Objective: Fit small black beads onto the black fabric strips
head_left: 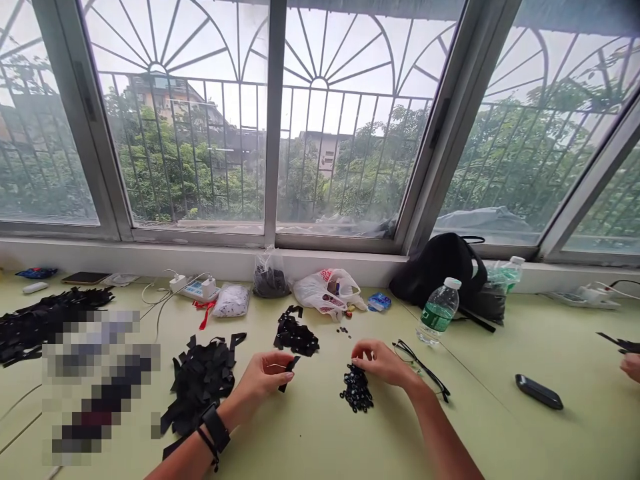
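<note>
Black rings (358,393): heaped beneath right fingertips; probably hard, slippery; rims offer purchase.
Left hand (265,377): thumb and fingers pinch a black strip (289,377), likely light, limp; edges best.
Right hand (377,362): fingers curled; cannot tell whether holding a ring.

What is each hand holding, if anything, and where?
The left hand pinches a black strip near its middle; I can't tell whether the right hand holds anything.

Between the left hand (267,379) and ring pile (358,390) a hand could pass; rightward, eyeglasses (433,377) and a bottle (439,315) obstruct.
</note>
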Tool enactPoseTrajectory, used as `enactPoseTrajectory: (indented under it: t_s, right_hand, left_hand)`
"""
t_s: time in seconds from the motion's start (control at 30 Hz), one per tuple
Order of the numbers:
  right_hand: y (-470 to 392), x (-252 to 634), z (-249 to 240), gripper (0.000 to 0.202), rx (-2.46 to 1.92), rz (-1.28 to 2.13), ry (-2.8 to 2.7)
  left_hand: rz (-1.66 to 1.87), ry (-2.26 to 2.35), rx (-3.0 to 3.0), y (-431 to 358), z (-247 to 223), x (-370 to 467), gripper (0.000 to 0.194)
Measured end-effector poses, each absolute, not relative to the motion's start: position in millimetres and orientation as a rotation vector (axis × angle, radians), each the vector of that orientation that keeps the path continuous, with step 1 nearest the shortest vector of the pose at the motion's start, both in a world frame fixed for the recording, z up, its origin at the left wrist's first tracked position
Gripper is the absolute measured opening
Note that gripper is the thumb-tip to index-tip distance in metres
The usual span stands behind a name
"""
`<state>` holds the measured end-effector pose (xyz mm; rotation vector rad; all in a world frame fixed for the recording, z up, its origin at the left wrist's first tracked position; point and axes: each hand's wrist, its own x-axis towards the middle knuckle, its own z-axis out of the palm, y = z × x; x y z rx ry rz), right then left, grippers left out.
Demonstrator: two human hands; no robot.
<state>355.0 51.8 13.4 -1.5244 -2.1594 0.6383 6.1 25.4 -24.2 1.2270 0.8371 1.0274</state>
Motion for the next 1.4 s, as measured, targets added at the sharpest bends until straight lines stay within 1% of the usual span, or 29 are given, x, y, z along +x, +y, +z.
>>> enactPoseTrajectory:
  t_s: [0.23,0.57,0.8,1.07,1.4]
  right_hand:
    - [55.6,342.7,1.6,0.015,-1.457,0.650,-2.155]
    - [50.3,348.9,13.3,0.017,-1.475,0.675,-2.114]
    - [46.2,354.1,15.8,0.016,-1.526,0.707,-2.154]
    - [50.0,353.2,9.4,0.015,-1.509,0.704,-2.166]
    - [47.1,348.8,14.7,0.023,-1.527,0.650,-2.134]
  left_hand:
    - [1.021,0.851,1.205,25.5,-26.3,6.1,0.053]
    - [0.995,0.873,1.144,24.5,-20.6,4.9,0.043]
    - [1.014,0.861,1.126,26.6,-20.7,4.8,0.043]
    - [1.045,0.885,1.126,25.0,-18.4,3.5,0.039]
    - [1.072,0.834,1.024,26.5,-19.3,5.4,0.037]
